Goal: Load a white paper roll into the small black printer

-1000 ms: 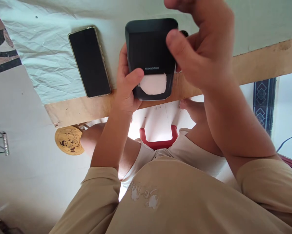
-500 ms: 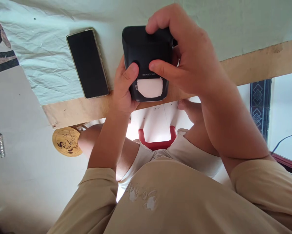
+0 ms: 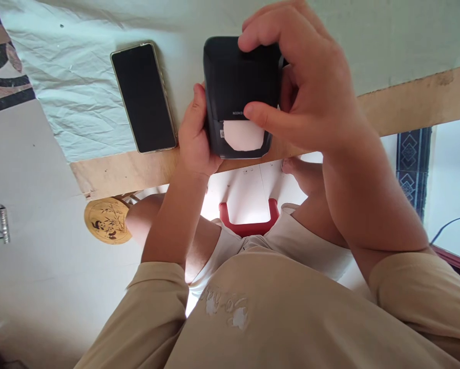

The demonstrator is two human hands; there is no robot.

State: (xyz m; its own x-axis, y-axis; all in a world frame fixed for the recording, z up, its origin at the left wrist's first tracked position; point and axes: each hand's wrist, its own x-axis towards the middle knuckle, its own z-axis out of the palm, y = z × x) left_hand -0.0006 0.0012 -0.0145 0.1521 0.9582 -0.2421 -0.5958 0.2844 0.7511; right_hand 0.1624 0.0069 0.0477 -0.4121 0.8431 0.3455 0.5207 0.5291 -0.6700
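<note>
Now the left hand [image 3: 195, 136] grips the left side of the black label printer [image 3: 239, 82], which stands at the near edge of the surface [image 3: 406, 97]. From the right, the right hand [image 3: 302, 87] closes over the printer, fingers curled on its top and thumb pressing its front just above the white label [image 3: 243, 137]. Just left of the left hand lies a dark phone [image 3: 143, 97].

On the front of the black label printer [image 3: 239, 77], small pale letters stand just above the white label [image 3: 243, 136]. Only "NIIMB" can be read; the thumb of the right hand [image 3: 307, 92] covers the end of the word. The print on the beige shirt [image 3: 226, 307] is not readable.
</note>
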